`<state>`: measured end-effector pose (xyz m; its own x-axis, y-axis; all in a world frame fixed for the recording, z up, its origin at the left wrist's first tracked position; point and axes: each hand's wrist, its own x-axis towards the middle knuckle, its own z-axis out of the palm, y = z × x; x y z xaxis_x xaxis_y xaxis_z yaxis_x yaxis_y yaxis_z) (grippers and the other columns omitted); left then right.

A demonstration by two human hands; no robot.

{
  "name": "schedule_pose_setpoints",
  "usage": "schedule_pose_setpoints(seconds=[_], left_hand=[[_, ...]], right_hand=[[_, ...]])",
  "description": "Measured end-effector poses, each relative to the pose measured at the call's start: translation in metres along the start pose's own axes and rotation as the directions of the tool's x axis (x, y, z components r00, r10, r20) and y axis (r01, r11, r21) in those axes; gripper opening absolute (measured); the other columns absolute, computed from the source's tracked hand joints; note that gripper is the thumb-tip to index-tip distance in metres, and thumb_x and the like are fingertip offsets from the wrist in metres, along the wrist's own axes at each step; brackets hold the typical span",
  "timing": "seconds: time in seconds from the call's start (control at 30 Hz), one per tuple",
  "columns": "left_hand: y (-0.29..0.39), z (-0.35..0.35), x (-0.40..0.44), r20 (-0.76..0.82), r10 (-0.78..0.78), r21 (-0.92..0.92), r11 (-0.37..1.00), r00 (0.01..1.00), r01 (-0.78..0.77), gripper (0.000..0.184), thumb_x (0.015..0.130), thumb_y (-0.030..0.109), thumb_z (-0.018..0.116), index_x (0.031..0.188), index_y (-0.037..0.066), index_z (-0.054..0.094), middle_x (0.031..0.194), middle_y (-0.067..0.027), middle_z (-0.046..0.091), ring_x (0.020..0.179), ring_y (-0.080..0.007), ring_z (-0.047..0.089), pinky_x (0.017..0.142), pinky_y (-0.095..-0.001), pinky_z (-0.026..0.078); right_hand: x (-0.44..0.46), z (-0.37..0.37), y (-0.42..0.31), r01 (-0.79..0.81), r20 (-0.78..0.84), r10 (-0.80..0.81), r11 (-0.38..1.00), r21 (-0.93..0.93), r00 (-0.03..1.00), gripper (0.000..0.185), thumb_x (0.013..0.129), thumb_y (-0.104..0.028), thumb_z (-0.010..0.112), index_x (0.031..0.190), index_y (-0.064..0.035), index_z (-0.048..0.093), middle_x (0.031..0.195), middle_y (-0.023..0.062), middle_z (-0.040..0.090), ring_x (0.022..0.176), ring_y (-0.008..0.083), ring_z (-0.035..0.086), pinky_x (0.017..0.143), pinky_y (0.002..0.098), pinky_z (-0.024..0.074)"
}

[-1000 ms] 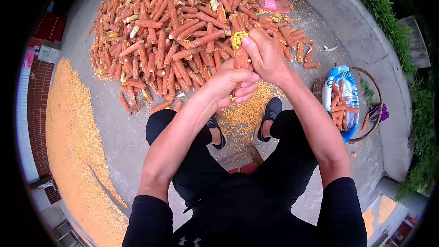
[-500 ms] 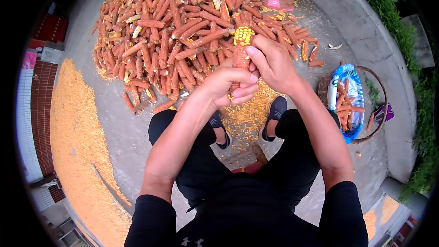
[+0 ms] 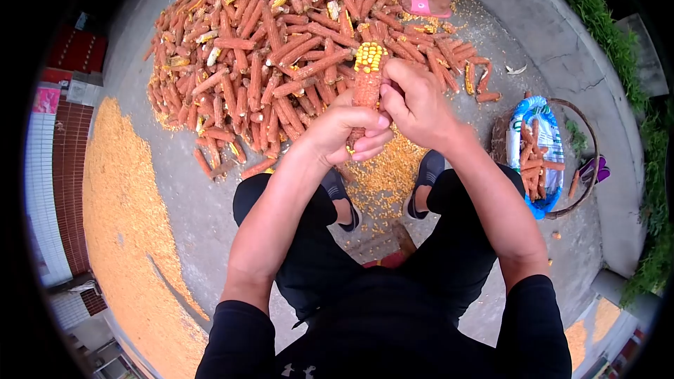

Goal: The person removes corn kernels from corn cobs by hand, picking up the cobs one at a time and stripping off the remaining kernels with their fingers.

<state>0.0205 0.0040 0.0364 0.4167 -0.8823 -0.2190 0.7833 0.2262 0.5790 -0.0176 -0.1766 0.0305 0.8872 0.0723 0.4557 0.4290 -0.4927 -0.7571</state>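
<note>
A corn cob (image 3: 368, 84) stands nearly upright between my hands, with yellow kernels left at its top end and bare reddish core below. My left hand (image 3: 351, 128) is wrapped round its lower part, thumb across the front. At the cob's right side is my right hand (image 3: 415, 102), its fingers curled in against it and the thumb bent; the fingertips are partly hidden. Just beyond lies a large heap of shelled cobs (image 3: 246, 63), a few still carrying kernels. Loose kernels (image 3: 393, 168) cover the ground between my feet.
At right stands a handled basket (image 3: 518, 126) with a plastic lining and several bare cobs inside. A broad spread of kernels (image 3: 126, 203) lies at left. Another person's foot in a pink sandal (image 3: 421, 5) is beside the heap. Green plants (image 3: 597, 14) edge the pavement.
My right thumb has slipped off the front of the cob to its right side. The left hand keeps its hold on the cob. The view has shifted slightly.
</note>
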Motion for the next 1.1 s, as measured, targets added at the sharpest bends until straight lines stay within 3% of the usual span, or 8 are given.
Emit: schedule_pose_setpoints(seconds=[0.17, 0.27, 0.43, 0.53, 0.63, 0.73, 0.87, 1.1], left_hand=[[-0.001, -0.003, 0.008, -0.034, 0.101, 0.167, 0.981, 0.994, -0.094, 0.017, 0.083, -0.001, 0.062, 0.098, -0.001, 0.053, 0.064, -0.0049, 0.051, 0.044, -0.0131, 0.048, 0.039, -0.0276, 0.04], [-0.012, -0.004, 0.015, -0.164, 0.249, 0.501, 0.854, 0.955, -0.137, 0.022, 0.08, -0.001, 0.063, 0.1, -0.003, 0.054, 0.068, -0.0062, 0.055, 0.047, -0.0137, 0.052, 0.043, -0.0274, 0.043], [-0.028, 0.008, 0.021, -0.205, 0.465, 0.755, 0.635, 0.861, -0.163, 0.031, 0.082, -0.007, 0.064, 0.112, -0.002, 0.056, 0.088, -0.0073, 0.063, 0.064, -0.0132, 0.062, 0.052, -0.0268, 0.05], [-0.029, 0.012, 0.026, -0.044, 0.773, 0.946, 0.235, 0.633, -0.222, 0.042, 0.084, 0.003, 0.07, 0.122, -0.002, 0.054, 0.102, -0.0107, 0.068, 0.093, -0.0231, 0.07, 0.082, -0.0356, 0.055], [-0.035, 0.016, 0.025, -0.156, 0.716, 0.866, 0.431, 0.681, -0.254, 0.044, 0.086, -0.001, 0.066, 0.128, -0.001, 0.052, 0.114, -0.0128, 0.067, 0.112, -0.026, 0.066, 0.098, -0.0371, 0.05], [-0.034, 0.015, 0.026, -0.153, 0.697, 0.82, 0.486, 0.701, -0.304, 0.038, 0.088, -0.004, 0.061, 0.125, -0.001, 0.052, 0.105, -0.0124, 0.067, 0.097, -0.026, 0.069, 0.086, -0.0351, 0.055], [-0.032, 0.021, 0.02, -0.198, 0.554, 0.663, 0.683, 0.808, -0.306, 0.016, 0.097, 0.0, 0.051, 0.113, 0.002, 0.051, 0.087, -0.0075, 0.062, 0.056, -0.0127, 0.06, 0.039, -0.0248, 0.045], [-0.025, 0.009, 0.017, -0.231, 0.367, 0.558, 0.809, 0.901, -0.186, 0.003, 0.091, 0.0, 0.053, 0.093, -0.001, 0.055, 0.069, -0.0089, 0.059, 0.044, -0.0179, 0.055, 0.036, -0.0293, 0.043]], right_hand=[[0.001, 0.003, 0.005, -0.203, -0.005, 0.22, 0.911, 0.358, 0.976, 0.02, 0.093, -0.017, 0.063, 0.102, 0.0008, 0.06, 0.068, 0.0083, 0.06, 0.061, 0.016, 0.06, 0.057, 0.0345, 0.0459], [0.004, -0.004, -0.005, -0.264, -0.061, 0.285, 0.936, 0.231, 0.957, 0.025, 0.096, -0.022, 0.064, 0.106, 0.0004, 0.06, 0.069, 0.0045, 0.059, 0.063, 0.0092, 0.057, 0.057, 0.0302, 0.0445], [0.005, 0.005, -0.007, -0.06, -0.15, 0.064, 0.998, 0.027, 0.987, 0.04, 0.094, -0.032, 0.069, 0.114, 0.001, 0.06, 0.082, 0.0211, 0.066, 0.077, 0.0384, 0.068, 0.066, 0.0437, 0.0509], [0.007, 0.01, -0.007, 0.019, -0.197, -0.013, 0.999, 0.03, 0.98, 0.04, 0.093, -0.03, 0.069, 0.117, 0.0012, 0.06, 0.086, 0.0217, 0.067, 0.078, 0.0364, 0.069, 0.066, 0.0424, 0.0514], [0.004, 0.007, -0.015, -0.197, -0.085, 0.227, 0.943, 0.269, 0.97, 0.041, 0.093, -0.028, 0.068, 0.119, 0.0016, 0.06, 0.088, 0.0226, 0.066, 0.078, 0.0379, 0.068, 0.068, 0.0434, 0.052], [0.002, 0.006, -0.014, -0.175, -0.076, 0.198, 0.955, 0.24, 0.977, 0.038, 0.092, -0.022, 0.065, 0.121, 0.0026, 0.059, 0.087, 0.023, 0.065, 0.078, 0.0407, 0.067, 0.071, 0.0454, 0.0519], [0.003, 0.008, -0.016, 0.067, -0.189, -0.067, 0.998, -0.006, 0.98, 0.035, 0.089, -0.013, 0.056, 0.12, 0.0036, 0.058, 0.086, 0.025, 0.063, 0.079, 0.0453, 0.064, 0.073, 0.0493, 0.051], [0.002, 0.009, -0.007, -0.039, -0.064, 0.036, 0.998, -0.039, 0.997, 0.035, 0.086, -0.006, 0.049, 0.118, 0.0044, 0.057, 0.093, 0.0317, 0.062, 0.086, 0.0489, 0.064, 0.075, 0.0504, 0.051]])
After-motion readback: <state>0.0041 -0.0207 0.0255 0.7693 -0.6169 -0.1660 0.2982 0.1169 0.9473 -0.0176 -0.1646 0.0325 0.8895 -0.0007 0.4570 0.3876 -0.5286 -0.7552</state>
